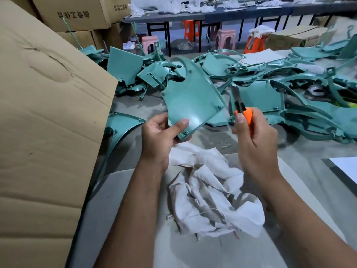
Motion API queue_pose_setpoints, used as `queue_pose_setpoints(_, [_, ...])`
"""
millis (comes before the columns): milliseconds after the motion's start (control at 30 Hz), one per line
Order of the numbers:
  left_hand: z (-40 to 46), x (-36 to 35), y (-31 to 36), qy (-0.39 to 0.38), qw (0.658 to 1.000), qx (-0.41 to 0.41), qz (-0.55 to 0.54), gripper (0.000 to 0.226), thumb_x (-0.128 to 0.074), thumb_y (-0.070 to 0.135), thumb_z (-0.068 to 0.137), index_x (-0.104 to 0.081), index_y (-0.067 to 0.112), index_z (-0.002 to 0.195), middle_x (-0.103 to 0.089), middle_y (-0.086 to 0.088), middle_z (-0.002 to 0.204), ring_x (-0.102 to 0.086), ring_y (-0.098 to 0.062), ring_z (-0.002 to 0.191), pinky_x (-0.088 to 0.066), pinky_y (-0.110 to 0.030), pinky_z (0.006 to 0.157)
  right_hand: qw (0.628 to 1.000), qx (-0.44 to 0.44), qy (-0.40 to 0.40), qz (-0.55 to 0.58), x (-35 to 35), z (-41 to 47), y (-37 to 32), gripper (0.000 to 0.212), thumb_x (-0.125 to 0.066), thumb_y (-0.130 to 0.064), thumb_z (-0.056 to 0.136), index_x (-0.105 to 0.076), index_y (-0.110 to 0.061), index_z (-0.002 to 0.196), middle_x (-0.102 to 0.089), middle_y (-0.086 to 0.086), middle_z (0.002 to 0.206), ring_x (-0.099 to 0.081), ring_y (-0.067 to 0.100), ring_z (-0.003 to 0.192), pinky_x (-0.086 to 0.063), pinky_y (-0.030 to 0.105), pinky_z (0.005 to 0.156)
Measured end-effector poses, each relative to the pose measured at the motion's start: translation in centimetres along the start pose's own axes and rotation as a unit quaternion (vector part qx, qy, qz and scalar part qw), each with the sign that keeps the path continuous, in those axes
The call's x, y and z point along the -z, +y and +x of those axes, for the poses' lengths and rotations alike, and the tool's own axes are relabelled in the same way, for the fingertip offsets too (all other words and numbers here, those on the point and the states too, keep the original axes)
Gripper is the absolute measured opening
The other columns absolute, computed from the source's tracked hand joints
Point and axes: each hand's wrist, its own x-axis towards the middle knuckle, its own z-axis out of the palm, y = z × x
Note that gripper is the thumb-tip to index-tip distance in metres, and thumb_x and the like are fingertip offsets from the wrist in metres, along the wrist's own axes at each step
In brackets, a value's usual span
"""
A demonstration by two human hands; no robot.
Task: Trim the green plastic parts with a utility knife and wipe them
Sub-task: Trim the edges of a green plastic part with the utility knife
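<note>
Head view: curved glossy green plastic part [191, 97], studded rim

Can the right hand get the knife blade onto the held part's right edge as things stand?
Probably yes. The right hand holds the utility knife blade-up just beside the green part gripped by the left hand, with only open air between them.

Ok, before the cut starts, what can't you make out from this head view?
- Knife blade: motion-blurred, so its edge and extended length are unclear.
- Orange utility knife handle: mostly wrapped by the right hand.
- Green part: lower corner covered by the left hand; flash along its rim too small to see.
- White cloth: what is beneath it is hidden.
</note>
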Motion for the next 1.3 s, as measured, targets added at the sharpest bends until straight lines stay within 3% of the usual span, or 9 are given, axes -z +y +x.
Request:
queue_pose_setpoints(100, [0.1, -0.7, 0.2, 0.034, 0.997, 0.016, -0.060, 0.014, -0.072, -0.002, 0.088, -0.074, 0.009, 0.095, -0.077, -0.013, 0.096, -0.073, -0.032, 0.082, -0.060, -0.033, 0.066, 0.993, 0.075, -0.061, -0.074, -0.3, -0.6, -0.4, 0.036, -0.042, -0.043, 0.109, -0.048, -0.017, 0.084, -0.048, -0.005, 0.062, -0.044, 0.019, 0.055, -0.036, 0.042, 0.052])
queue_pose_setpoints(200, [0.0, -1.2, 0.3, 0.058, 0.996, 0.039, -0.046, 0.009, -0.073, 0.010, 0.091, -0.075, 0.019, 0.088, -0.075, -0.001, 0.085, -0.068, -0.019, 0.062, -0.051, -0.023, 0.052, 0.984, 0.099, -0.113, -0.093, -1.1, -1.4, -1.1, 0.025, -0.045, -0.039, 0.107, -0.045, -0.024, 0.086, -0.039, -0.014, 0.063, -0.039, 0.018, 0.058, -0.032, 0.038, 0.055])
queue_pose_setpoints(400, [0.1, -1.5, 0.3, 0.065, 0.992, 0.083, -0.063, 0.026, -0.070, 0.008, 0.093, -0.065, 0.020, 0.070, -0.040, 0.010, 0.048, -0.025, -0.007, 0.041, -0.014, -0.018, 0.037, 0.978, 0.103, -0.137, -0.119, -1.3, -1.8, -1.2, 0.031, -0.043, -0.040, 0.106, -0.052, -0.017, 0.087, -0.048, -0.007, 0.065, -0.046, 0.025, 0.059, -0.039, 0.043, 0.055])
queue_pose_setpoints(533, [-0.2, -1.8, 0.3, -0.010, 0.993, 0.088, -0.079, 0.046, -0.065, 0.007, 0.096, -0.065, 0.024, 0.052, -0.035, 0.011, 0.045, -0.019, -0.007, 0.039, -0.014, -0.019, 0.037, 0.971, 0.126, -0.134, -0.152, -1.3, -1.5, -1.3, 0.030, -0.043, -0.042, 0.105, -0.044, -0.021, 0.082, -0.041, -0.011, 0.062, -0.042, 0.023, 0.055, -0.034, 0.039, 0.051])
queue_pose_setpoints(800, [-0.7, -1.2, 0.2, -0.128, 0.986, 0.083, -0.074, 0.045, -0.056, -0.003, 0.095, -0.073, 0.021, 0.060, -0.056, 0.007, 0.050, -0.036, 0.000, 0.034, -0.021, -0.013, 0.035, 0.975, 0.037, 0.023, -0.220, 0.0, 0.0, 0.6, 0.036, -0.049, -0.037, 0.109, -0.041, -0.019, 0.079, -0.032, -0.013, 0.055, -0.033, 0.011, 0.046, -0.018, 0.030, 0.047])
queue_pose_setpoints(900, [-0.6, -0.9, 0.2, -0.114, 0.986, 0.086, -0.084, 0.046, -0.055, -0.001, 0.096, -0.072, 0.022, 0.060, -0.055, 0.006, 0.047, -0.034, 0.000, 0.033, -0.021, -0.013, 0.035, 0.971, -0.006, 0.060, -0.233, 0.5, 0.4, 1.2, 0.037, -0.049, -0.036, 0.109, -0.045, -0.016, 0.078, -0.035, -0.007, 0.056, -0.038, 0.025, 0.049, -0.023, 0.035, 0.051])
queue_pose_setpoints(1000, [-0.2, -0.7, 0.2, -0.089, 0.988, 0.081, -0.097, 0.047, -0.054, -0.001, 0.096, -0.073, 0.023, 0.061, -0.055, 0.009, 0.050, -0.030, 0.000, 0.033, -0.021, -0.013, 0.034, 0.986, 0.082, -0.009, -0.146, 0.4, -0.2, 0.2, 0.034, -0.052, -0.032, 0.107, -0.040, -0.023, 0.076, -0.034, -0.013, 0.056, -0.039, 0.008, 0.049, -0.029, 0.029, 0.049])
queue_pose_setpoints(1133, [0.0, -0.4, -0.1, -0.100, 0.981, 0.103, -0.129, 0.036, -0.057, 0.003, 0.095, -0.069, 0.021, 0.067, -0.044, 0.010, 0.048, -0.023, -0.001, 0.033, -0.017, -0.015, 0.037, 0.973, 0.137, -0.122, -0.142, -0.8, -1.2, -0.9, 0.035, -0.050, -0.041, 0.104, -0.046, -0.017, 0.078, -0.043, -0.009, 0.058, -0.041, 0.021, 0.052, -0.036, 0.040, 0.050])
queue_pose_setpoints(1300, [0.1, 1.0, -0.1, -0.172, 0.969, 0.136, -0.117, 0.013, -0.060, 0.008, 0.087, -0.050, 0.013, 0.079, -0.037, 0.008, 0.047, -0.023, -0.001, 0.034, -0.015, -0.014, 0.039, 0.986, 0.099, -0.036, -0.126, 0.0, -0.3, -0.4, 0.037, -0.051, -0.036, 0.106, -0.037, -0.021, 0.076, -0.032, -0.011, 0.054, -0.035, 0.014, 0.047, -0.026, 0.036, 0.048])
